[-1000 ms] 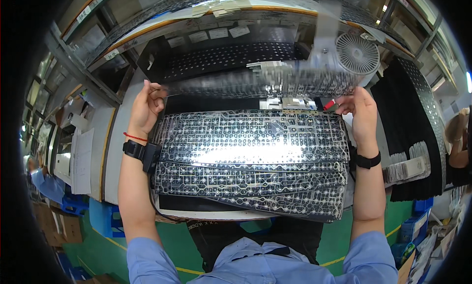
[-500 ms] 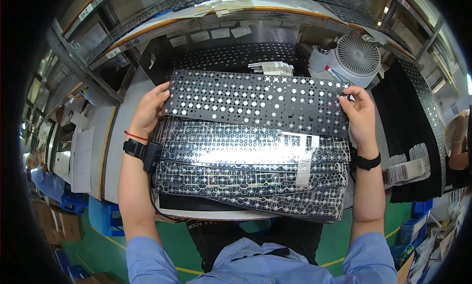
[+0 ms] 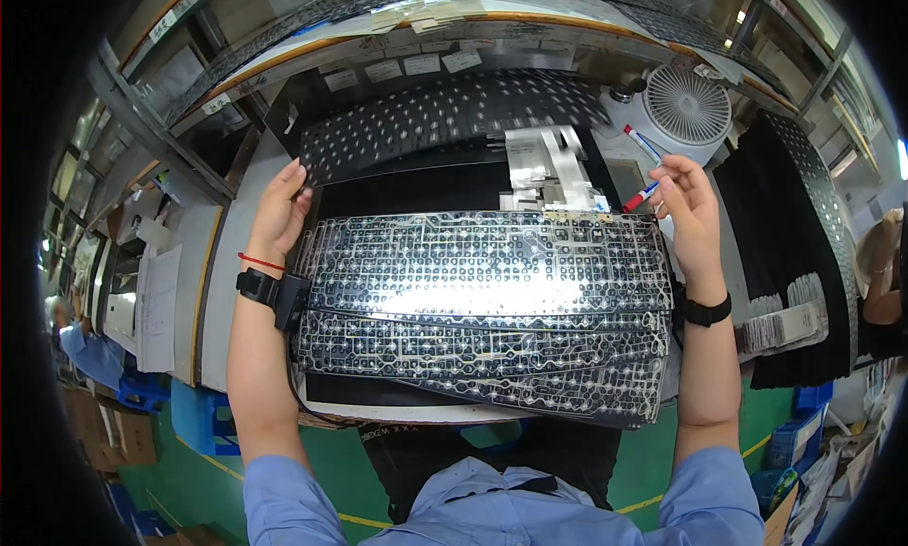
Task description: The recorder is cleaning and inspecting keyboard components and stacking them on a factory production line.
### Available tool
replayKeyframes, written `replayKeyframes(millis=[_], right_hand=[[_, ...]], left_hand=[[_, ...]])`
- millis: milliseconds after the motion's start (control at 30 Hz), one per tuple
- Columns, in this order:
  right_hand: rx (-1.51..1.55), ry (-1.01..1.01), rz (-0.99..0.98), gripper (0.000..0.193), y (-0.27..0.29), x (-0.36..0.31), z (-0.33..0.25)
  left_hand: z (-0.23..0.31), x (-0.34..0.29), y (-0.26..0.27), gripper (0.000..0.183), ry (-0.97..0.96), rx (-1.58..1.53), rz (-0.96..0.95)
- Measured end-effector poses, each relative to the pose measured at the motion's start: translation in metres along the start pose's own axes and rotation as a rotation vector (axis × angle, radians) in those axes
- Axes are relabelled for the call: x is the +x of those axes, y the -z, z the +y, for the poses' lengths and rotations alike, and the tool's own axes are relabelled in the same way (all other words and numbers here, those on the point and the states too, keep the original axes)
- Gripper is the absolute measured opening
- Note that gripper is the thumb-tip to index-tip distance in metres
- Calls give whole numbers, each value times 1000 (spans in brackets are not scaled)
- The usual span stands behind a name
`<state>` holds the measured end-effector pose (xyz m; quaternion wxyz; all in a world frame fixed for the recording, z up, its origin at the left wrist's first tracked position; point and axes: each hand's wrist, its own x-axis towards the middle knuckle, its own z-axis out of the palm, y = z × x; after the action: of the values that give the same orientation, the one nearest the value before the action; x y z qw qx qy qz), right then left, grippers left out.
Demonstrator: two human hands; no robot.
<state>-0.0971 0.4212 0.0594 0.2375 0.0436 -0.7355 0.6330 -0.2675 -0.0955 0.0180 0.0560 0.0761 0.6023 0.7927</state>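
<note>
Stack of shiny circuit-patterned sheets (image 3: 473,274): near middle, biggest item, looks unmoved. Dark perforated panel (image 3: 416,135): far side, past the stack, slanted, blurred. Half a second ago a panel spans both hands over the stack's far part, white tails across the sheets; now the stack is uncovered and the panel, probably the same one, sits farther off. Judgement: right end is released, left end lags, so the shift to the far side looks nearly done.

White fan (image 3: 689,106): far right. Left hand (image 3: 279,204): thumb and fingers close together at panel's left corner; can't tell if pinching or just touching. Right hand (image 3: 692,215): clear of the panel, fingers loosely curled, narrow gap, nothing seen held. White strips (image 3: 539,158): far middle, partly blurred, beyond the stack. Red-capped marker (image 3: 639,197): just beside right fingertips, contact unclear.
</note>
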Motion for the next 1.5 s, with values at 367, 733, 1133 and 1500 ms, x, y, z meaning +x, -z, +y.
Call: replayKeyframes(millis=[367, 733, 1133, 1500], right_hand=[[-543, -130, -398, 26, 5, -4, -5], [-304, -93, -88, 11, 5, -1, 1], [1, -126, 56, 17, 5, 2, 12], [-57, -168, 2, 18, 8, 1, 6]], left_hand=[[7, -6, -23, 39, 80, 78, -20], [10, -15, -36, 35, 114, 237, -188], [7, -10, -42, 14, 19, 186, -107], [5, -8, -37, 17, 3, 90, -53]])
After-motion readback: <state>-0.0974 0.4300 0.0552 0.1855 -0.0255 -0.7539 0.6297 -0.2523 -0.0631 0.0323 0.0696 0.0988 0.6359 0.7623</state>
